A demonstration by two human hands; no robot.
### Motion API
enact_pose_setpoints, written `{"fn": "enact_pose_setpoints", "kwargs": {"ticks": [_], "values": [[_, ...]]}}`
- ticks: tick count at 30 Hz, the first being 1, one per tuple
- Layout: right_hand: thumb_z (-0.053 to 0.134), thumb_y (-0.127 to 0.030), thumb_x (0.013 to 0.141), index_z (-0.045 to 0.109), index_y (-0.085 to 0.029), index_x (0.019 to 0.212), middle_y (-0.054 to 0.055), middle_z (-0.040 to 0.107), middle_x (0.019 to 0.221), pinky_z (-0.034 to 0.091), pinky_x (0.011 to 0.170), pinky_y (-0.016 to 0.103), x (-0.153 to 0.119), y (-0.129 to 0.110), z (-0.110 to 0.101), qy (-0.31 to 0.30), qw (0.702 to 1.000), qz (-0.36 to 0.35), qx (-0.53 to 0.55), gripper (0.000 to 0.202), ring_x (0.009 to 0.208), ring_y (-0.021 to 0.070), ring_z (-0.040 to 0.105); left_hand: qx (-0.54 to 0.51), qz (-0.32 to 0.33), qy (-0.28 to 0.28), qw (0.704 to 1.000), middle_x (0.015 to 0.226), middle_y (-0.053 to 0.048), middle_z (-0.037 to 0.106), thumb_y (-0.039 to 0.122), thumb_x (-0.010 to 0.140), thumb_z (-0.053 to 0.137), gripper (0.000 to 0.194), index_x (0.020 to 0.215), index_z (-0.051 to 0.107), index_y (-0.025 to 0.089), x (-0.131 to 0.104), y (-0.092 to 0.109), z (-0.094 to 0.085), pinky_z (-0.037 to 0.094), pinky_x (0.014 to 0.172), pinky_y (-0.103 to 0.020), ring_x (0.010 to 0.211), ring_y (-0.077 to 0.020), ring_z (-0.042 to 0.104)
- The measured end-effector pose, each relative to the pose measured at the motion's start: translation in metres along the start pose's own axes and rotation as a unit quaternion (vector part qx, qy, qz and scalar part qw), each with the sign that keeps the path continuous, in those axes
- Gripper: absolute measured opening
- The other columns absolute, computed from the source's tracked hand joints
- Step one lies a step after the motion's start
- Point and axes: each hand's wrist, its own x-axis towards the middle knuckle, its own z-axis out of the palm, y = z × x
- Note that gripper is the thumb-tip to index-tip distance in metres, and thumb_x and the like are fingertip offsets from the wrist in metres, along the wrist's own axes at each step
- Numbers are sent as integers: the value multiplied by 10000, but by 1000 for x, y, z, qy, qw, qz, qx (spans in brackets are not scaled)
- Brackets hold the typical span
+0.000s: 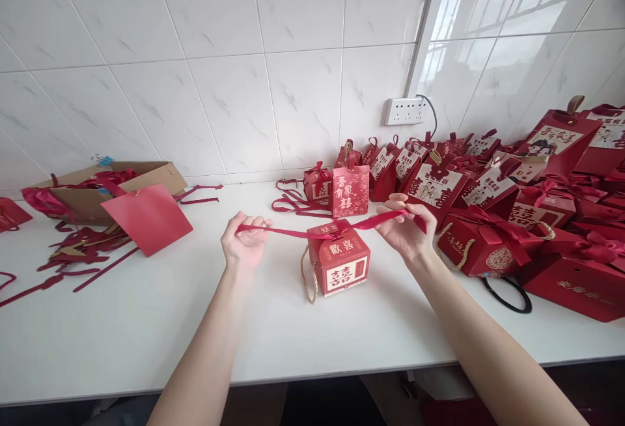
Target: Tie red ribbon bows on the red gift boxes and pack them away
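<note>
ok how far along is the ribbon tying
Looks done: the rope-handled box at the right, bow on top, with many more filled out behind it. In hand: the left hand and right hand stretch a ribbon over the small box, no bow there yet. Likely left: that bow, perhaps more, as loose ribbons lie by the carton.
</note>
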Motion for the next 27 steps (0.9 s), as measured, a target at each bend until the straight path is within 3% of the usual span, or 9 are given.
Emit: {"fn": "enact_pose_setpoints", "kwargs": {"ticks": [5, 11, 14, 17, 19, 21, 23, 24, 27], "values": [[583, -162, 638, 496, -240, 726, -112, 448, 468, 441, 612, 241, -1, -15, -1, -1, 996, -91, 10, 146, 443, 60, 403, -32, 30, 18, 999, 432, 90, 219, 175, 651, 638, 437, 518, 223, 178, 5, 8, -6, 422, 581, -268, 427, -64, 315], [600, -126, 616, 481, -219, 717, -113, 452, 462, 413, 561, 211, -2, -21, 0, 16, 992, -111, 64, 182, 438, 41, 415, -26, 39, 31, 998, 444, 92, 195, 157, 637, 636, 417, 528, 234, 177, 6, 9, -7, 403, 571, -254, 429, -61, 294], [617, -276, 674, 472, -210, 701, -105, 373, 414, 400, 519, 219, -1, -22, -2, 36, 991, -102, 76, 161, 402, 52, 367, 11, 22, 34, 999, 477, 77, 231, 229, 659, 589, 336, 533, 282, 180, 7, 9, -7, 396, 564, -256, 443, -68, 293], [575, -405, 729, 467, -208, 658, -104, 257, 370, 383, 488, 227, 1, -25, -5, 59, 990, -113, 58, 236, 366, 60, 296, 78, 57, 96, 991, 551, 46, 329, 348, 676, 507, 235, 574, 377, 182, 9, 11, -9, 402, 583, -272, 495, -89, 360], [575, -422, 732, 462, -203, 628, -102, 238, 376, 377, 479, 230, 3, -25, -6, 68, 992, -107, 27, 268, 363, 56, 266, 211, 150, 139, 956, 608, 25, 400, 341, 671, 511, 191, 604, 431, 182, 9, 10, -10, 410, 638, -282, 568, -108, 426], [593, -427, 726, 465, -201, 609, -98, 248, 399, 377, 480, 242, 5, -24, -3, 73, 994, -76, -35, 285, 376, 59, 259, 407, 258, 106, 870, 682, 6, 486, 305, 674, 548, 130, 654, 495, 188, 6, 7, -11, 410, 734, -300, 688, -140, 488], [609, -419, 728, 483, -201, 602, -89, 270, 428, 385, 502, 260, 5, -18, 1, 67, 989, -16, -128, 281, 402, 69, 287, 564, 308, -27, 765, 766, -12, 551, 301, 711, 556, 104, 712, 546, 198, -1, 1, -8, 392, 829, -321, 809, -170, 513], [622, -417, 723, 497, -200, 601, -81, 293, 446, 384, 512, 265, 5, -14, 4, 59, 982, 17, -178, 279, 422, 75, 312, 608, 294, -113, 729, 803, -20, 570, 317, 743, 541, 117, 737, 560, 202, -5, -3, -6, 387, 853, -326, 850, -179, 516], [660, -434, 698, 551, -181, 616, -45, 411, 540, 361, 540, 265, 3, 0, 12, 13, 941, 86, -326, 286, 511, 92, 389, 641, 179, -284, 690, 853, -27, 573, 367, 797, 509, 173, 783, 568, 204, -16, -14, 1, 404, 836, -316, 873, -180, 520]]}}
